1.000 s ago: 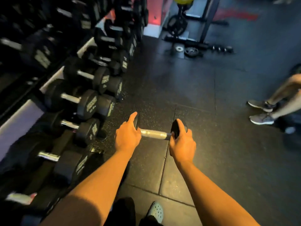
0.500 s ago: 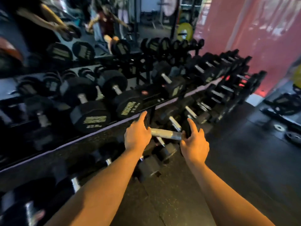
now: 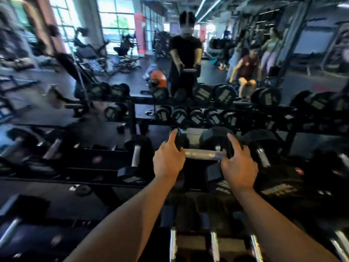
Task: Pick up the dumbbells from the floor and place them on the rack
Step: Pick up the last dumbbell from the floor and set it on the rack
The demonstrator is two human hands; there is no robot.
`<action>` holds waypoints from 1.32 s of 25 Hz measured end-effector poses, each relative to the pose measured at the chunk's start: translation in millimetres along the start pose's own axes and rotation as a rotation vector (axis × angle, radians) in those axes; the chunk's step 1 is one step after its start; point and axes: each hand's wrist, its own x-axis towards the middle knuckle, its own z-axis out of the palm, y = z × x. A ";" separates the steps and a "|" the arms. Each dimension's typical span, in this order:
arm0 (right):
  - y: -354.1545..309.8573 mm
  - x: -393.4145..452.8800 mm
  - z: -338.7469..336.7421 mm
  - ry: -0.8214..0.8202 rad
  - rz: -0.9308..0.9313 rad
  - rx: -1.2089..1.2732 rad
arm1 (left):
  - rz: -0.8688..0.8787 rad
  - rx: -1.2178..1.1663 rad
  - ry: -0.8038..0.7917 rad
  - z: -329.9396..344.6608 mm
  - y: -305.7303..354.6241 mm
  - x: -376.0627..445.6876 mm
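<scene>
Above the rack (image 3: 105,183), a dumbbell (image 3: 203,154) is held level by both hands. One head is clasped by the left hand (image 3: 168,161), fingers curled over its top; the other head is clasped the same way by the right hand (image 3: 238,168). Its silver handle is left bare between them. Other dumbbells (image 3: 135,161) are seen on the shelf just below, though blur makes the gap hard to judge.

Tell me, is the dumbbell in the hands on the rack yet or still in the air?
In the air. The left hand and right hand grip the dumbbell by its ends, level, above the rack.
</scene>
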 end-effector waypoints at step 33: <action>-379.4 80.3 433.0 -0.463 -1.345 0.170 | -1.167 -0.344 0.882 -26.6 -326.7 162.1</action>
